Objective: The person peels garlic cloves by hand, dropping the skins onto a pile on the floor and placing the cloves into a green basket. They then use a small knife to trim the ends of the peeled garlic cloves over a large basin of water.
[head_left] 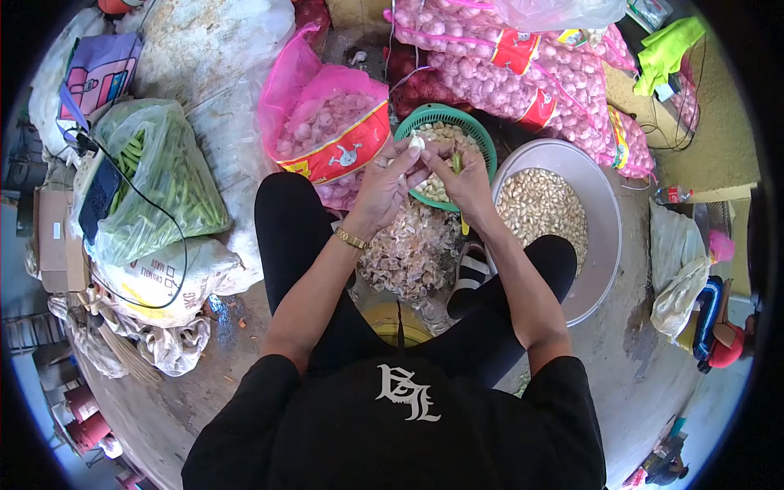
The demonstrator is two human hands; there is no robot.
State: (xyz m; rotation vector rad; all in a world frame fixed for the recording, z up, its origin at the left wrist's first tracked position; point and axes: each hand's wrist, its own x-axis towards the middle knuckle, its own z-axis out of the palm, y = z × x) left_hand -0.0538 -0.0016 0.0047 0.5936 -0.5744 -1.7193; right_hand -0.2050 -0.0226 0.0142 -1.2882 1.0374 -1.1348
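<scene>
A pale peeled garlic clove (417,142) is pinched between the fingertips of my left hand (380,189). Close beside it, my right hand (465,186) is closed, its fingertips meeting the left ones near the clove. A small knife with a yellow handle (465,225) sticks out below my right palm; its blade is mostly hidden. Just beyond both hands stands a green plastic basket (482,131) holding garlic cloves. Beneath them lies a heap of papery garlic skins (412,253). To the right, a wide whitish basin (603,237) contains many cloves (543,208).
An opened pink mesh sack (290,106) of garlic stands at the front left, with stacked full sacks (563,98) at the back right. A clear bag of green pods (175,180) sits on the left. My sandalled foot (468,278) is near the skins.
</scene>
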